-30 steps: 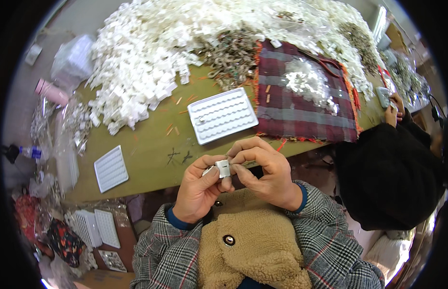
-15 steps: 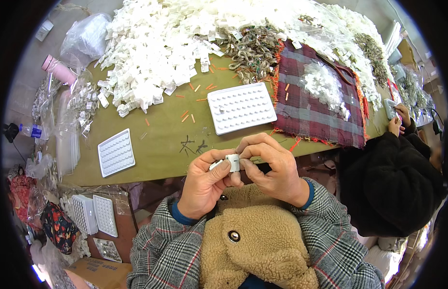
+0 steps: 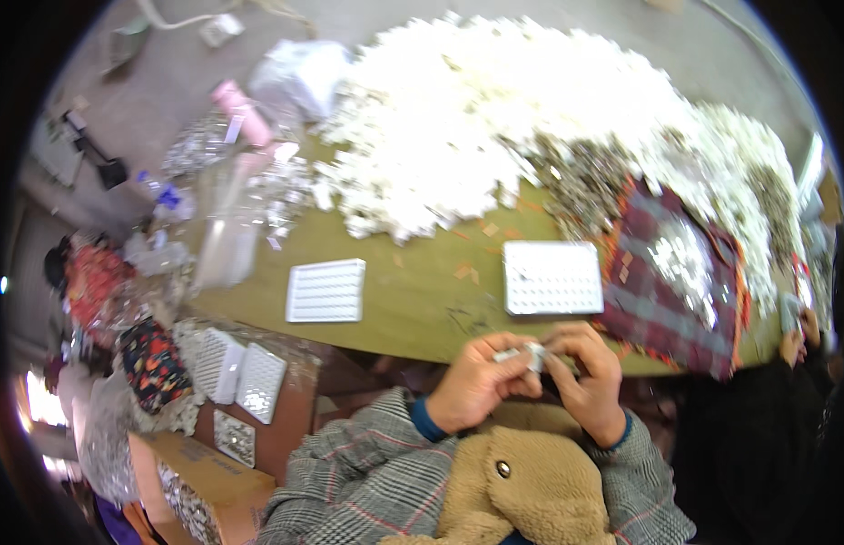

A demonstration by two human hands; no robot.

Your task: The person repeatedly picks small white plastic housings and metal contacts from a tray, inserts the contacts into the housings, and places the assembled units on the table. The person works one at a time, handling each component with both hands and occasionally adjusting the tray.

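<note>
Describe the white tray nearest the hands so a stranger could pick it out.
On the olive table, below the big heap of white pieces, lie two flat white gridded trays. It is the right one, beside the plaid cloth, just above both hands.

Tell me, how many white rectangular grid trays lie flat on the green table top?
2. One white rectangular grid tray lies left of centre near the table's front edge; the other lies beside the red plaid cloth. More may be hidden under the heap of white plastic pieces.
</note>
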